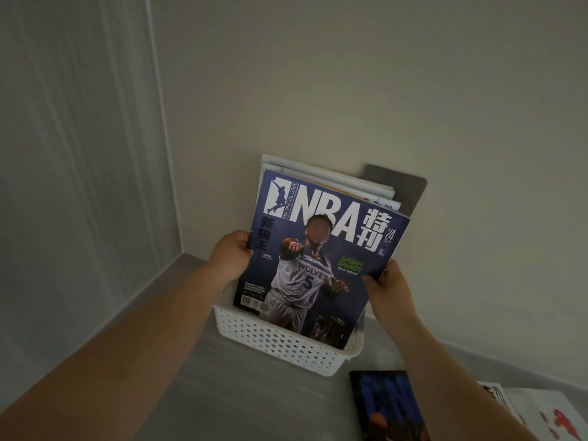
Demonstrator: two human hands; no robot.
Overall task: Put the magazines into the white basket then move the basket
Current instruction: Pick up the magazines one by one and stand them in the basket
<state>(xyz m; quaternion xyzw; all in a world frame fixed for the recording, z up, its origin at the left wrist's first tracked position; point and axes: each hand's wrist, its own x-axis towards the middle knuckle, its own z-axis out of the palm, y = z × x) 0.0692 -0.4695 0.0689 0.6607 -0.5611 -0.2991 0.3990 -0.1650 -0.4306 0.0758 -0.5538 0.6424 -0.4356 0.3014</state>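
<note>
Grey desk (254, 405) in corner. Both hands, left (230, 259) and right (389, 292), grip NBA magazine (321, 259), lowering it into basket (276, 342). Next: release; two magazines (386, 405) remain.

View: a single head-worn wide-angle camera.
Facing: forward and steeply down, into a wall corner.
Nearness: close; both forearms reach in from 6 o'clock.
Centre: white basket (280, 342) on the tabletop (222, 393).

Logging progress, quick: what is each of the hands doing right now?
Left hand: closed on the left edge of the NBA magazine, which stands in the white basket.
Right hand: closed on the same magazine's right edge.
</note>
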